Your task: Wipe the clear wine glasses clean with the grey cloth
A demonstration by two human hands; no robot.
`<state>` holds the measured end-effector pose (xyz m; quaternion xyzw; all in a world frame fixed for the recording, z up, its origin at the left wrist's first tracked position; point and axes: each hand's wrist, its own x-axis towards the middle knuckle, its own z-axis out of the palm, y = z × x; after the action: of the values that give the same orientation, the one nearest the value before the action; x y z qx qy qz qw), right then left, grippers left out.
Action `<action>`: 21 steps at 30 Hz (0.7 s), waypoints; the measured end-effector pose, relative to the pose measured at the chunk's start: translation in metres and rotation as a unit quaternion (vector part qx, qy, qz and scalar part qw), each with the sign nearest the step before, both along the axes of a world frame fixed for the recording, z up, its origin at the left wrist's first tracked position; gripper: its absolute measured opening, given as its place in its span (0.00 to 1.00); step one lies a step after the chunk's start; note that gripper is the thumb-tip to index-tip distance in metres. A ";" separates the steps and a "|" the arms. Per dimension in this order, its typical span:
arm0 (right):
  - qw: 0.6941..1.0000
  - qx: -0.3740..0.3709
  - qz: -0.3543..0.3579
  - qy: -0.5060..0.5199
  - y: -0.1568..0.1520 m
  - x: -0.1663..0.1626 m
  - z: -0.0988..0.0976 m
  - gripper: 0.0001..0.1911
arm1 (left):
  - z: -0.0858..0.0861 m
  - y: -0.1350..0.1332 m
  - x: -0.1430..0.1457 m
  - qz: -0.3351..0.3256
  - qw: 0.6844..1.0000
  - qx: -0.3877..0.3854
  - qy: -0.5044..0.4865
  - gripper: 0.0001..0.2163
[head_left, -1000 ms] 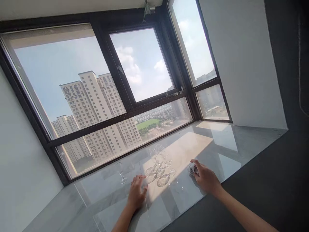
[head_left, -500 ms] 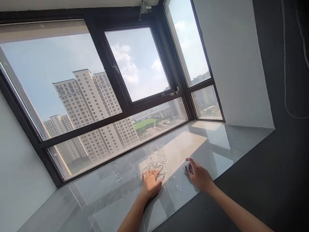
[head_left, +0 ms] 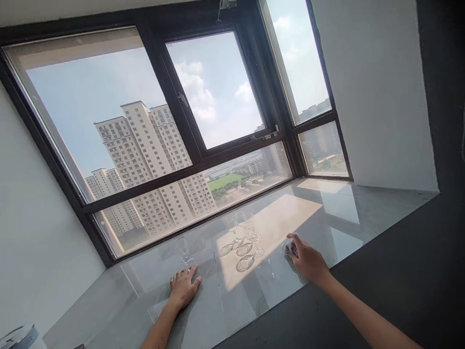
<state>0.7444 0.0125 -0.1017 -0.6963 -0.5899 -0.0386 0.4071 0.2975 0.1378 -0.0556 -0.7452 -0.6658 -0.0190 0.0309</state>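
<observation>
A single clear stemmed glass [head_left: 182, 249] stands upright on the left of the glossy stone sill [head_left: 203, 310]. My left hand [head_left: 184, 288] is at its foot, fingers spread and palm down; whether the fingertips touch the foot, I cannot tell. Several similar stemmed glasses [head_left: 240, 230] stand in a cluster on the sunlit patch, between my two hands. Farther right, my right hand [head_left: 308, 259] is closed round a crumpled white and dark cloth [head_left: 289, 248], low over the sill.
A dark-framed window [head_left: 196, 167] runs along the back of the sill, with a white wall [head_left: 381, 97] to the right. The sill's front edge drops to a dark area. A white and blue container [head_left: 25, 337] shows partly at the lower left corner.
My left hand has moved left, from the glass cluster to the single glass. My right hand still holds the cloth near the same spot. The view has shifted slightly.
</observation>
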 end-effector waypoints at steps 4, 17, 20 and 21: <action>1.000 0.000 -0.004 0.006 -0.001 -0.001 0.002 0.20 | -0.010 -0.016 0.007 0.036 0.999 0.029 0.005 0.28; 1.000 0.018 -0.018 0.016 -0.002 -0.004 0.005 0.21 | 0.000 -0.075 0.219 -0.279 0.952 -0.036 -0.120 0.31; 1.000 0.018 -0.019 0.010 -0.003 -0.004 0.006 0.20 | 0.005 -0.068 0.237 -0.263 0.958 -0.037 -0.109 0.29; 1.000 0.017 -0.020 0.009 -0.003 -0.004 0.007 0.20 | 0.006 -0.069 0.235 -0.264 0.959 -0.033 -0.103 0.28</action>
<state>0.7400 0.0093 -0.0949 -0.7013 -0.5715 -0.0505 0.4230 0.5320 0.0683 -0.0501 -0.8889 -0.4457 -0.0808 -0.0686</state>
